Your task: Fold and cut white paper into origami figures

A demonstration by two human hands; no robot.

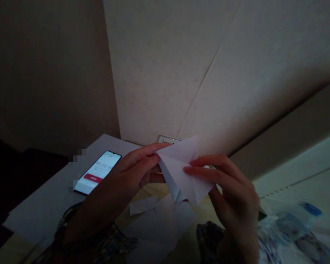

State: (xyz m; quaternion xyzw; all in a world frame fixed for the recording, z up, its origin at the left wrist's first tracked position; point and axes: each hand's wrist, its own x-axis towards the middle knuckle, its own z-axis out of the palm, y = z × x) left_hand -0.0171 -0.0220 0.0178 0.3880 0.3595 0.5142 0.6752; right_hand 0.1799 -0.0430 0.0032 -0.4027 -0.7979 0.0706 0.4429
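Note:
A folded white sheet of paper (182,170), creased into a pointed shape, is held up in front of me above the table. My left hand (121,183) pinches its left corner with fingers and thumb closed on it. My right hand (230,198) grips the right side, fingers laid across the front of the fold. Both sleeves are of a dark patterned cloth.
A phone (97,172) with a lit timer screen and a red button lies on a grey board (44,205) at the left. Loose white paper pieces (156,220) lie on the table below my hands. A plastic bottle with a blue cap (296,216) lies at the right. A wall socket (167,139) sits behind.

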